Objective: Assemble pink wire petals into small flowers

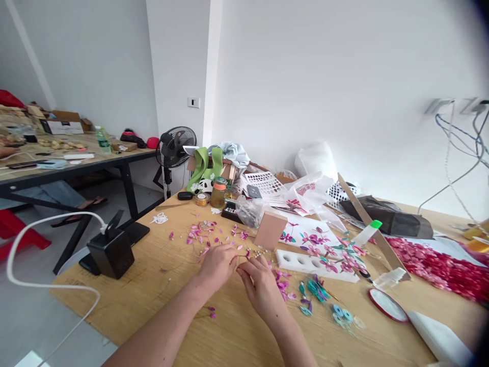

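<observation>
Near the middle of the wooden table, my left hand point(217, 267) and my right hand point(262, 280) are close together with fingertips pinched. Between them runs a thin stem point(241, 256), like wire, with a small dark pink piece at its upper side; the fingers hide most of it. Loose pink petals point(196, 232) lie scattered beyond my left hand. More purple-pink petals point(282, 286) are just right of my right hand. A white block with round holes point(300, 261) supports finished-looking pink artificial flowers point(349, 262) with green leaves.
A tan box point(271, 229) stands behind my hands. Teal pieces point(317, 288), thread spools point(342, 312) and a red-rimmed round dish point(387, 305) lie to the right. A black cube-shaped device point(110, 252) with a white cable sits at the left edge. Jars and plastic bags crowd the back.
</observation>
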A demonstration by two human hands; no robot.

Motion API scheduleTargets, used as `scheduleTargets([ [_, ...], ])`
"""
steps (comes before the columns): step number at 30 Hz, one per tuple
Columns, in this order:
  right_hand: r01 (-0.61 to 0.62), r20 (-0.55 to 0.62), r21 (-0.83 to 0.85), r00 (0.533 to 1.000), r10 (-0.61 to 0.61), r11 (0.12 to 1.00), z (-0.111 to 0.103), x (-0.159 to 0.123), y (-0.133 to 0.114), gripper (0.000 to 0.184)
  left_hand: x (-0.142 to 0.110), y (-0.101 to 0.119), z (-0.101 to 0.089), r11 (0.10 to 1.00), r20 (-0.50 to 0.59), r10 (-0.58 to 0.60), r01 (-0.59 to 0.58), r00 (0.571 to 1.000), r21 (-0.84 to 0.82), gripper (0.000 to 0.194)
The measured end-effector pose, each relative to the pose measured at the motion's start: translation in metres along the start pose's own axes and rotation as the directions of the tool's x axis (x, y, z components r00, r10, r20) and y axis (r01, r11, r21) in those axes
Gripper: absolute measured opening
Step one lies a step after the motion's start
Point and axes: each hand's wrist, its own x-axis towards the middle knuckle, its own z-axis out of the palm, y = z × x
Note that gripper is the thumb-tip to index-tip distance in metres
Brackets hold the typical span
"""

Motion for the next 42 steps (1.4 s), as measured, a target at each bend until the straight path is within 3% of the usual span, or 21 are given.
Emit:
scheduleTargets([
  [3, -0.005, -0.044, -0.038, 0.999, 0.003, 0.999, -0.008, 0.002, 0.005, 0.025, -0.002, 0.002, -0.006, 0.989, 0.12, 0.104, -0.115, 0.987, 0.092, 0.023],
  [6, -0.036, -0.069, -0.009, 0.997, 0.036, 0.999, -0.014, 0.002, 0.014, 0.027, -0.002, 0.002, -0.01, 0.982, 0.219, 0.155, -0.175, 0.963, 0.076, 0.022],
  [10, -0.137, -0.046, 0.116, 0.989, 0.143, 0.984, -0.019, 0.001, 0.027, 0.03, -0.003, 0.001, -0.006, 0.965, 0.294, 0.234, -0.184, 0.927, -0.189, 0.02],
  [13, -0.248, 0.016, 0.257, 0.968, 0.252, 0.934, -0.02, 0.0, 0.034, 0.033, -0.002, 0.003, -0.003, 0.879, 0.311, 0.234, -0.064, 0.921, -0.472, 0.017],
  [16, -0.333, 0.09, 0.389, 0.941, 0.325, 0.859, -0.017, 0.0, 0.039, 0.035, -0.001, 0.005, -0.005, 0.735, 0.301, 0.144, 0.102, 0.943, -0.671, 0.01],
  [19, -0.364, 0.131, 0.458, 0.93, 0.343, 0.811, -0.01, 0.0, 0.039, 0.033, 0.002, 0.005, -0.008, 0.581, 0.317, -0.055, 0.289, 0.947, -0.761, 0.014],
  [23, -0.288, 0.061, 0.322, 0.957, 0.284, 0.902, 0.002, 0.0, 0.023, 0.031, 0.008, -0.003, -0.005, 0.392, 0.297, -0.384, 0.445, 0.875, -0.805, 0.026],
  [25, -0.203, 0.037, 0.227, 0.979, 0.199, 0.953, 0.006, 0.0, 0.012, 0.03, 0.01, -0.007, -0.001, 0.425, 0.253, -0.452, 0.456, 0.855, -0.782, 0.025],
  [27, -0.115, 0.046, 0.157, 0.993, 0.109, 0.981, 0.008, 0.0, 0.002, 0.028, 0.01, -0.01, 0.003, 0.573, 0.162, -0.443, 0.418, 0.882, -0.705, 0.02],
  [30, -0.041, 0.067, 0.077, 0.997, 0.035, 0.996, 0.006, -0.001, -0.006, 0.027, 0.007, -0.008, 0.004, 0.862, -0.015, -0.263, 0.228, 0.965, -0.452, 0.018],
  [32, -0.023, 0.059, 0.034, 0.998, 0.021, 0.999, 0.003, -0.001, -0.005, 0.027, 0.004, -0.004, 0.002, 0.963, -0.034, -0.099, 0.087, 0.995, -0.254, 0.024],
  [34, -0.007, 0.032, -0.009, 0.999, 0.007, 1.0, -0.001, 0.0, -0.002, 0.027, 0.001, 0.0, 0.0, 0.993, 0.016, 0.015, -0.013, 1.0, -0.121, 0.026],
  [37, 0.004, -0.013, -0.055, 1.0, -0.004, 0.998, -0.007, 0.001, 0.004, 0.027, -0.002, 0.002, -0.003, 0.993, 0.075, 0.111, -0.107, 0.991, -0.054, 0.026],
  [42, -0.082, -0.008, 0.048, 0.997, 0.082, 0.995, -0.018, 0.001, 0.02, 0.03, -0.002, 0.0, -0.003, 0.967, 0.22, 0.194, -0.149, 0.956, -0.206, 0.021],
])
